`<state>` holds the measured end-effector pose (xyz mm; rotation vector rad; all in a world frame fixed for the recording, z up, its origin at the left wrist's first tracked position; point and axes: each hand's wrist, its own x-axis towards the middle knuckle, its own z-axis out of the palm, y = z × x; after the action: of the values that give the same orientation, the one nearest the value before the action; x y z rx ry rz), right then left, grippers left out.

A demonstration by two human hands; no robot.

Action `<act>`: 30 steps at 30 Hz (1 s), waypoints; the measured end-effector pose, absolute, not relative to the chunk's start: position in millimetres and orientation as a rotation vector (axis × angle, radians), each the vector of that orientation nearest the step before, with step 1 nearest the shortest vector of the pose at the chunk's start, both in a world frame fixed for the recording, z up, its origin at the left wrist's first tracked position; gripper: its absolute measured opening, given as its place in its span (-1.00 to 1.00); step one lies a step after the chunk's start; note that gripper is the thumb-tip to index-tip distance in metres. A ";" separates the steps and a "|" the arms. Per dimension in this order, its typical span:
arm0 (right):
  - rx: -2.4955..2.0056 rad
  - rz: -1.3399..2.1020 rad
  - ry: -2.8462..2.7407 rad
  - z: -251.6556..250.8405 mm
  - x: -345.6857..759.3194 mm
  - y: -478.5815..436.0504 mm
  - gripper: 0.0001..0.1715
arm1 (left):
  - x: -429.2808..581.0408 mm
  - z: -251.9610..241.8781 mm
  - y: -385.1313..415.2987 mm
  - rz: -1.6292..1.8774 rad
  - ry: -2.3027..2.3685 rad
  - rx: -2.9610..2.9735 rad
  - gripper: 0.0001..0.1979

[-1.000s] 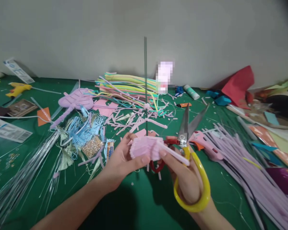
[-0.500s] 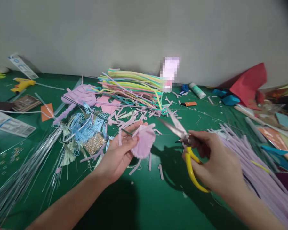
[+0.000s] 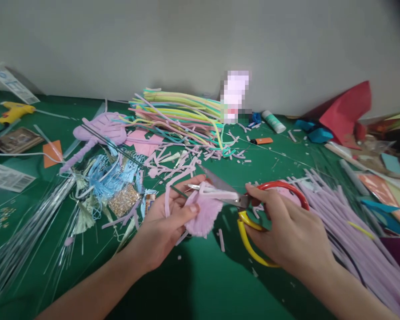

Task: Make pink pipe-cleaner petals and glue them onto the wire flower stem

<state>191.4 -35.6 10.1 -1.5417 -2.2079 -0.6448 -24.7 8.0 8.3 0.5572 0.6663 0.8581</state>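
Note:
Between thumb and fingers, my left hand [image 3: 165, 222] pinches a fuzzy light purple pipe-cleaner piece [image 3: 205, 215] with a dark green stem running back to the left. My right hand [image 3: 283, 226] grips scissors [image 3: 242, 201] with one red and one yellow handle. The scissor blades are parted and point left, lying at the upper edge of the purple piece, with one blade tip near my left fingers. Whether the blades touch the piece is hard to tell.
Behind lie a bundle of coloured pipe cleaners [image 3: 180, 115] and purple offcuts. Blue tassels [image 3: 108, 178], a purple shape [image 3: 102, 129] and a yellow glue gun [image 3: 15, 112] are left. Long purple pipe cleaners [image 3: 363, 249] and red material [image 3: 350, 115] lie right.
My right hand has brought the scissors left onto the purple piece, and their red handle now shows. The piece has turned and dropped slightly. The view has shifted a little.

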 end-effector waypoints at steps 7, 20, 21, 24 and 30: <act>-1.471 -0.724 -2.253 10.7 193.3 -31.8 -0.69 | -22.8 8.0 8.5 0.863 0.717 0.509 -0.61; -1.330 -0.855 -2.390 21.3 202.0 -30.9 -0.71 | -24.8 7.1 8.6 0.836 0.721 0.527 -0.79; -1.318 -0.861 -2.400 22.1 202.1 -30.4 -0.73 | -25.0 7.5 8.6 0.843 0.719 0.523 -0.80; -1.305 -0.880 -2.422 24.1 203.0 -28.5 -0.74 | -25.3 8.3 8.7 0.859 0.707 0.516 -0.82; -1.290 -0.944 -2.456 25.8 202.6 -24.5 -0.76 | -25.4 6.9 10.2 0.863 0.662 0.526 -0.89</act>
<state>202.6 -24.5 25.8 -1.2903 -2.4559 -0.9445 -25.4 10.2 6.9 0.5257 0.6620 0.8632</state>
